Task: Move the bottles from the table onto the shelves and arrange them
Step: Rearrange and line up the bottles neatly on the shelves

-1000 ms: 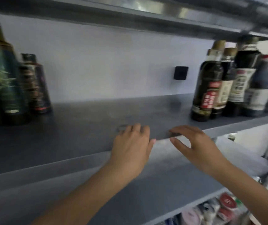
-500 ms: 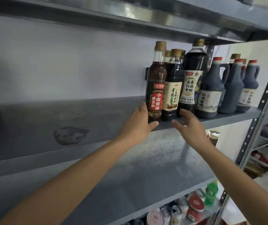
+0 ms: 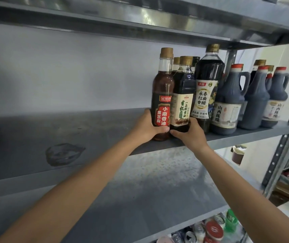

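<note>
Whereas both hands lately rested open on the shelf (image 3: 70, 130), left hand (image 3: 147, 128) now grips sesame-oil bottle (image 3: 163, 95), right hand (image 3: 192, 135) soy-sauce bottle (image 3: 182, 102); arranging judged under way.

Head camera faces the shelf (image 3: 87, 137) closely, angled upward.

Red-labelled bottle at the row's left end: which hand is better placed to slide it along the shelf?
Left, probably. The left hand grips the red-labelled bottle near its base, on the side of the bare shelf. The right hand is occupied, holding the cream-labelled bottle beside it.
</note>
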Available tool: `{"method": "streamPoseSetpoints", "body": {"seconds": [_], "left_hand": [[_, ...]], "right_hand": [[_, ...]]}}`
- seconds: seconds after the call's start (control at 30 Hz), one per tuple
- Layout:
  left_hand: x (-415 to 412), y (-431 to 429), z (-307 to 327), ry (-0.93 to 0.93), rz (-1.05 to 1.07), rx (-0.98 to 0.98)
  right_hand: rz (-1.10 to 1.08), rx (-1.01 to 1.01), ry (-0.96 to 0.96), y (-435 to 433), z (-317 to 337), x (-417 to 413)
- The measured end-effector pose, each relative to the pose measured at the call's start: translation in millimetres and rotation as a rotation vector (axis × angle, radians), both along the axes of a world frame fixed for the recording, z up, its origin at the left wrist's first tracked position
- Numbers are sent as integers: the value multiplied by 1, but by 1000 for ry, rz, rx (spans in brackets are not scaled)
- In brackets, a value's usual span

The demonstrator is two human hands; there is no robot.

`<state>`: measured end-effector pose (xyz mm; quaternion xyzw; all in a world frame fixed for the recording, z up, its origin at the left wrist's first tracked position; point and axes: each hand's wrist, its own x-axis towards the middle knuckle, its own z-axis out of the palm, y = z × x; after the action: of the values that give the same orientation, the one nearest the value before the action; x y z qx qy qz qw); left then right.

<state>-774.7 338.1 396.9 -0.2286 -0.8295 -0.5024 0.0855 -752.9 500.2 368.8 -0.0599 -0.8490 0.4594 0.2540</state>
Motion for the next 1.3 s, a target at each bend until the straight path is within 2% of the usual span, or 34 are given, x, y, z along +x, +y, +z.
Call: {"method": "streamPoseSetpoints", "body": {"seconds": [0.2, 0.4, 0.53, 0.67, 1.0, 1.3], "left_hand": [[1, -17, 4, -49, -59, 23], [7, -42, 5, -134, -128, 78], [10, -58, 6, -157, -116, 109], [13, -81, 7, -145, -47, 137], [35, -179, 11, -193, 88, 145], [63, -309, 12, -190, 182, 174]], "right_hand": [[70, 39, 6, -1, 0, 0], [342, -78, -95, 6, 14, 14], [413, -152, -106, -7, 19, 14], [432, -144, -80, -28, 18, 12], [556, -72, -52, -119, 18, 6], [677, -84, 4, -254, 15, 8]]}}
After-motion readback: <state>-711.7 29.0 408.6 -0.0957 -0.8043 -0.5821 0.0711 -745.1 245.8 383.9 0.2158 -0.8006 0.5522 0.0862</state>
